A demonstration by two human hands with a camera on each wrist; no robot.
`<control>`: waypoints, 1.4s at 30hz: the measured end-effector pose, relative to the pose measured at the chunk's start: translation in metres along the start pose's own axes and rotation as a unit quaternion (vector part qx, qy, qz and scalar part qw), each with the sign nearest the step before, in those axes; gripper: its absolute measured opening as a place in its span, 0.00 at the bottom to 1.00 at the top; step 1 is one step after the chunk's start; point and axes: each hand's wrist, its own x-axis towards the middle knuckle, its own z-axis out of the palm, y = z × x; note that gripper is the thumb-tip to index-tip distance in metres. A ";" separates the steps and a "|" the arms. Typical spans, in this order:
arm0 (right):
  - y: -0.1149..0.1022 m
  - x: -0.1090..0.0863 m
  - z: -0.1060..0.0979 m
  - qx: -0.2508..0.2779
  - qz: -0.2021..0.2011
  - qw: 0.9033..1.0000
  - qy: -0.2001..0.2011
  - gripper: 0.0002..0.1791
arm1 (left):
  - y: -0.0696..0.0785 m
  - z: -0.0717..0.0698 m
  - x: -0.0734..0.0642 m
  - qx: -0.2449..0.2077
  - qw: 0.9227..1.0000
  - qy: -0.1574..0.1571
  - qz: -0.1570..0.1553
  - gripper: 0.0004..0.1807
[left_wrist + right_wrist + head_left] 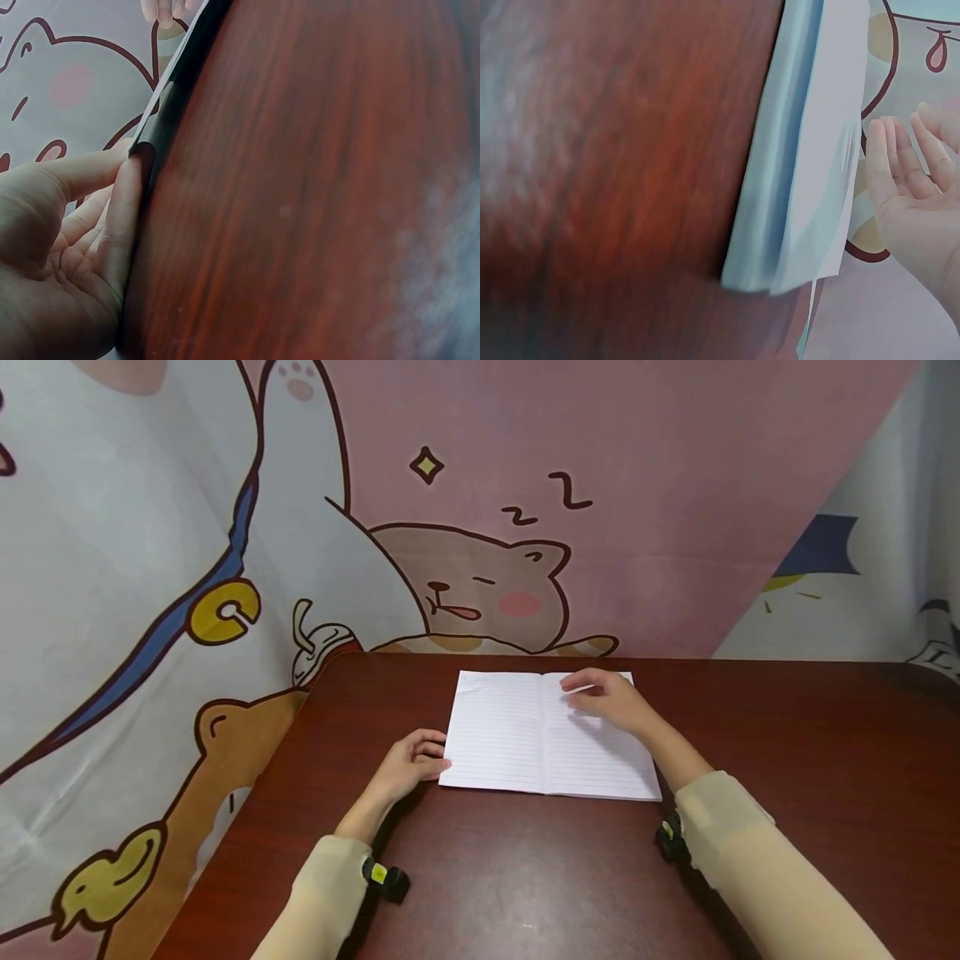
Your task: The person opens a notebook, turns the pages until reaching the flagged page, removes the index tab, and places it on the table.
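Observation:
An open notebook (495, 735) with lined white pages lies on the dark red-brown table. At its lower left edge, my left hand (408, 764) pinches the notebook between thumb and fingers, which the left wrist view shows up close on the hand (82, 225). Over the upper part of the right page is my right hand (611, 700), its fingers loosely bent and nothing between them. In the right wrist view, that hand (919, 172) appears apart from the notebook (825, 150), whose page edges show side-on.
The wooden table (525, 868) reaches back to a cloth (637, 460) printed with cartoon animals, which also hangs along the left side. A small black camera is strapped to each wrist, over beige sleeves (757, 852).

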 end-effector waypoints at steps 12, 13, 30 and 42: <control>0.004 -0.003 -0.012 -0.030 0.013 0.999 0.034 0.17 | 0.001 0.001 0.000 0.000 1.000 0.005 -0.008 0.24; 0.005 -0.003 -0.013 -0.032 0.016 0.999 0.037 0.17 | 0.001 0.001 -0.001 0.001 1.000 0.005 -0.008 0.24; 0.013 -0.005 -0.026 -0.091 0.048 0.989 0.107 0.17 | 0.001 0.002 0.000 -0.001 1.000 0.005 -0.010 0.24; 0.020 -0.009 -0.035 -0.074 0.068 0.982 0.162 0.19 | 0.002 0.000 -0.002 0.005 1.000 0.000 -0.002 0.24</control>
